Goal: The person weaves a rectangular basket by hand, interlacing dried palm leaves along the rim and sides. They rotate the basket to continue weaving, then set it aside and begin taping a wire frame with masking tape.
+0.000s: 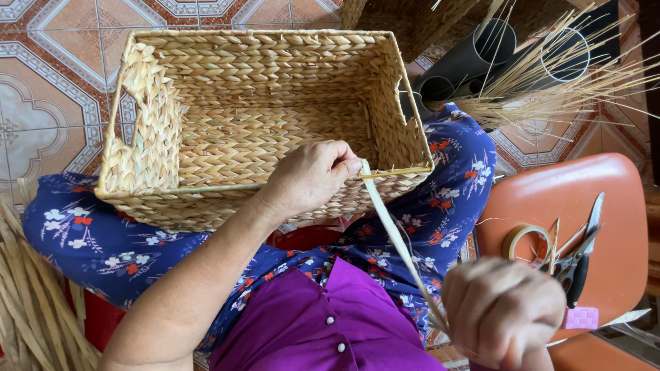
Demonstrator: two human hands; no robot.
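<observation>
We have the woven basket (261,117) resting on our lap, tipped so its open mouth faces up toward us; its walls and floor look fully plaited in pale dried fibre, and the work in hand sits at the near rim. A flat pale strand (395,237) runs from that rim, close to the right corner, down to our right hand (502,316); the strand looks taut between the two. Our left hand (309,175) lies on the rim with its fingertips pinched on the strand where it leaves the weave — a closed grip on the strand; the right hand is a closed fist around its lower end. We judge the basket nearly done; the body stands whole, and what seems left is binding off the rim edge, where a yellow stick (395,172) lies along the top. Outward — an orange stool (605,199) on our right carries scissors (581,257) and a tape roll (526,240); dark tubes (467,58) holding loose straw (564,82) stand beyond; more fibre (31,302) lies on the tiled floor (48,89) at left.
</observation>
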